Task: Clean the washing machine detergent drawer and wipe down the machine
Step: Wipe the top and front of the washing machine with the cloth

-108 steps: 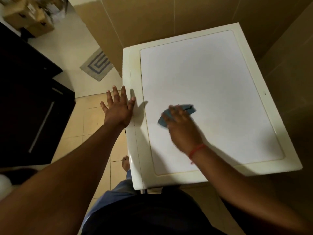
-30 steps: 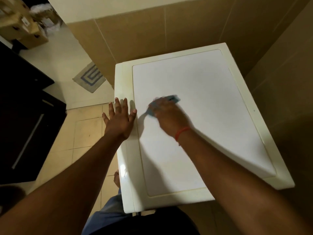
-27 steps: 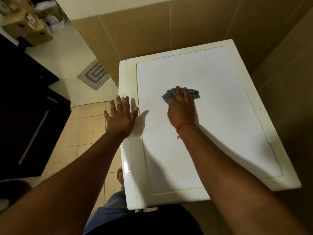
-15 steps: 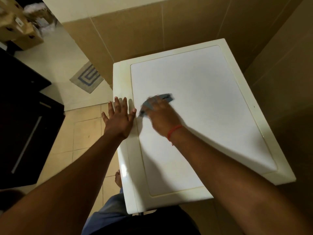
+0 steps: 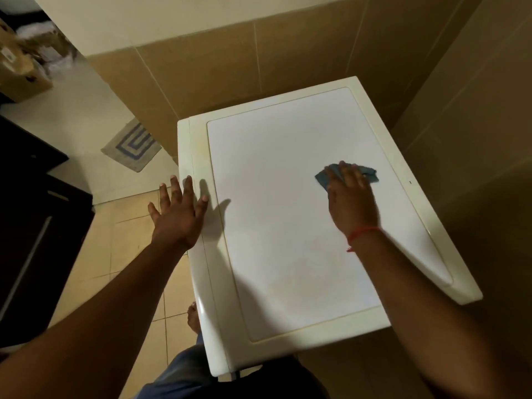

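Observation:
The washing machine's white top (image 5: 273,214) fills the middle of the head view, seen from above. A small blue cloth (image 5: 368,172) lies on its right half. My right hand (image 5: 349,197) presses flat on the cloth with straight fingers, a red thread round the wrist. My left hand (image 5: 180,214) rests with spread fingers on the machine's left rim. The detergent drawer is not in view.
Tan tiled walls (image 5: 259,53) stand close behind and to the right of the machine. A dark cabinet (image 5: 34,220) is on the left. A grey and blue mat (image 5: 132,145) lies on the floor beyond. Cardboard boxes (image 5: 20,70) sit at the far left.
My right hand has slid the blue cloth from the left side of the top across to the right side. My left hand stays on the left rim.

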A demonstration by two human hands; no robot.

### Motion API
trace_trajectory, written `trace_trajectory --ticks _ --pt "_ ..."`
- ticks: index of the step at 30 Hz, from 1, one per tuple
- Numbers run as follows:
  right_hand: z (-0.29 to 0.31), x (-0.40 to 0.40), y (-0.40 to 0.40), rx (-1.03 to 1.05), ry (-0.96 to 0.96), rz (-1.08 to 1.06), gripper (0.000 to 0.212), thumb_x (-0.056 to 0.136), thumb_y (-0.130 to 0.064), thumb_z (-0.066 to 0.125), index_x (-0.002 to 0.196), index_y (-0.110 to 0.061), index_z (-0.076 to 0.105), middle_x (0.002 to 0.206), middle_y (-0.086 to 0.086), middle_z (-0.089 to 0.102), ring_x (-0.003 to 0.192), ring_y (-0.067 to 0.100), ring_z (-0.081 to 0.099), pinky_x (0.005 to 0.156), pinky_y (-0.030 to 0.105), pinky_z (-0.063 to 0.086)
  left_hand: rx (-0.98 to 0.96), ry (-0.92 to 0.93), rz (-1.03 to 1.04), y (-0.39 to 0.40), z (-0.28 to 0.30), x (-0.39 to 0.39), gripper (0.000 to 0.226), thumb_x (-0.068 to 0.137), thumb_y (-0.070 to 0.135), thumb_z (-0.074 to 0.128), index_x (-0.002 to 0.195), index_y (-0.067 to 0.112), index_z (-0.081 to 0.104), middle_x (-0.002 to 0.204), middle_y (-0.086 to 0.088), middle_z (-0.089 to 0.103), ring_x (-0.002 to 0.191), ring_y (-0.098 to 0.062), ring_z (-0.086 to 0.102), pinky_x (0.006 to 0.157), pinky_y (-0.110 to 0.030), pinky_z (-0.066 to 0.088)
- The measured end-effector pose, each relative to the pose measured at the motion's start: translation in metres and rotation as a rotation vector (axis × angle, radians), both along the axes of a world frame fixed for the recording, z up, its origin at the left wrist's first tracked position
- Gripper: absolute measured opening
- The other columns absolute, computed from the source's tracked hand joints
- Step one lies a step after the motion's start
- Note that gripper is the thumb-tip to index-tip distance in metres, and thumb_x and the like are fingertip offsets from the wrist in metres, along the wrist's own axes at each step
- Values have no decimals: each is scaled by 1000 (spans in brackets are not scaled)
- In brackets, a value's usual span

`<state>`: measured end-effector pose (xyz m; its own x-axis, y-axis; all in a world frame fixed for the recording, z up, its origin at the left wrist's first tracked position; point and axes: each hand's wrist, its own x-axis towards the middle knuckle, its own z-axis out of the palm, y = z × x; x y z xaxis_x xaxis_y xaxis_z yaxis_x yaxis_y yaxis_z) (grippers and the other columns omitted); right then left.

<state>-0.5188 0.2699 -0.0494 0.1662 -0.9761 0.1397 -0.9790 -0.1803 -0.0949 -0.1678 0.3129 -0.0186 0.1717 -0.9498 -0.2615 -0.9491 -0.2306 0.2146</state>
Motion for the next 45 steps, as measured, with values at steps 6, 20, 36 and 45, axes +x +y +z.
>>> trace_trajectory --ticks 6,20,36,45 --pt "-1 3 41 -19 96 562 46 89 -9 52 134 -15 54 143 12 48 135 32 40 110 47 31 -3 21 -33 0 -1 -14 75 91 69 2 155 30 -7 163 -4 -14 149 -28 -17 117 -60 -4" --pt "0 -75 2 -38 58 -41 47 88 -7 60 135 -8 54 140 23 49 130 44 43 110 55 35 12 -16 -102 2 1 -37 73 92 67 2 155 30 -8 163 -2 -16 149 -25 -18 118 -59 -5" --pt "-3 -34 -25 -42 -55 -43 51 83 -2 60 133 -7 54 138 26 51 129 44 44 112 53 33 11 22 -77 4 -2 -29 73 93 67 4 155 30 -7 163 -1 -16 149 -25 -18 117 -59 -5" --pt "-2 -55 -46 43 -13 -255 49 94 -14 44 143 -11 42 147 25 40 136 43 34 116 52 24 13 22 -18 3 -4 18 75 92 68 3 155 30 -7 163 -2 -14 149 -26 -18 117 -59 -6"
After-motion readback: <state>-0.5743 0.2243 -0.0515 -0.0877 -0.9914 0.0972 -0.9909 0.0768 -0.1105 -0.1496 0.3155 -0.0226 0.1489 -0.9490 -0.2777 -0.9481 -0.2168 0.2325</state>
